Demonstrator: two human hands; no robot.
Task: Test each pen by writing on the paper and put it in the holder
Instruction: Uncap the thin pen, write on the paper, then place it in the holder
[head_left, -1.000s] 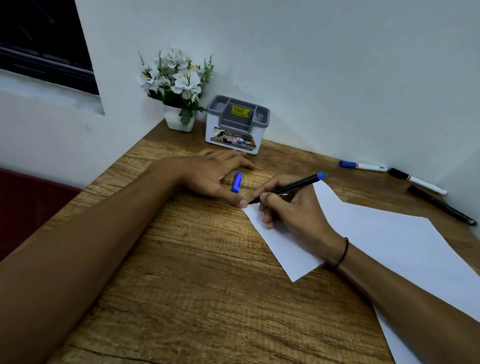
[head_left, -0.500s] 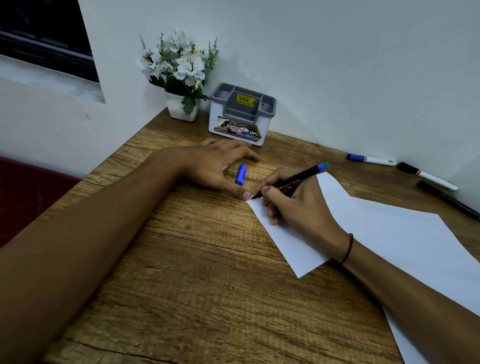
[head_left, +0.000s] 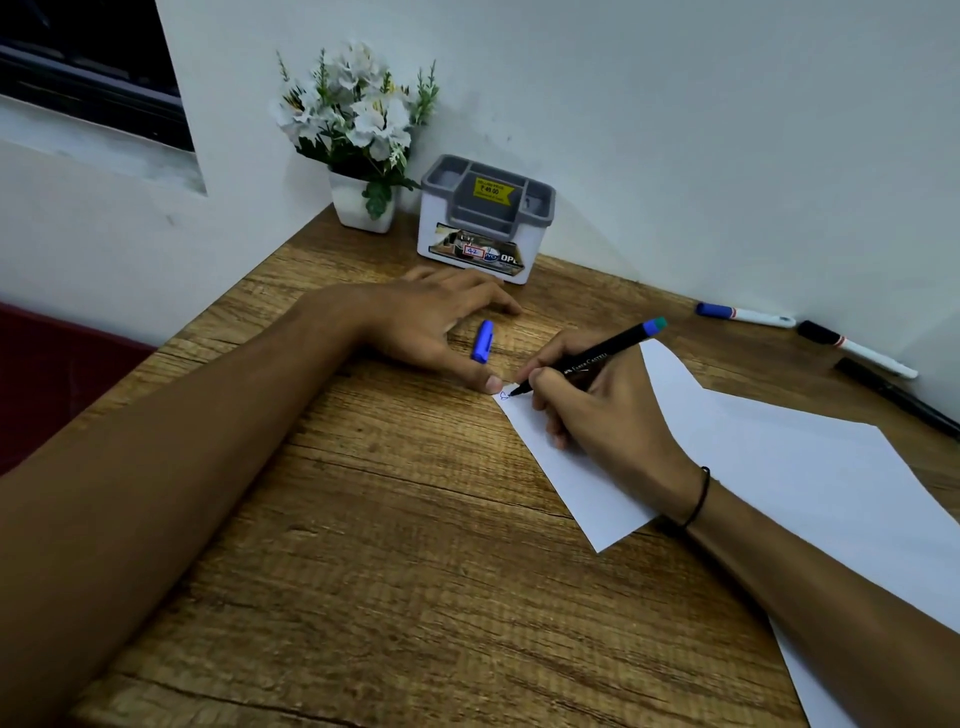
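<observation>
1. A black fineliner pen, tipped blue and teal at its rear end, is gripped by the curled fingers of the right hand; its nib is set on the near corner of the white paper, beside a small blue scribble.
2. "FABER-CASTELL" is printed in white along the barrel.
3. The pen's blue cap lies on the wooden desk, under the span of the left hand, which is spread flat with relaxed fingers; its thumb tip is pressed at the paper's corner.
4. The grey-and-white pen holder stands against the wall, just beside a white pot of artificial white flowers. A yellow price sticker reading "49.00" is seen inside it; "42" is handwritten on its front label.
5. Three further pens lie by the wall at right: a blue-capped marker, a black-capped marker and a black pen.
6. One black band is worn on the right wrist.
</observation>
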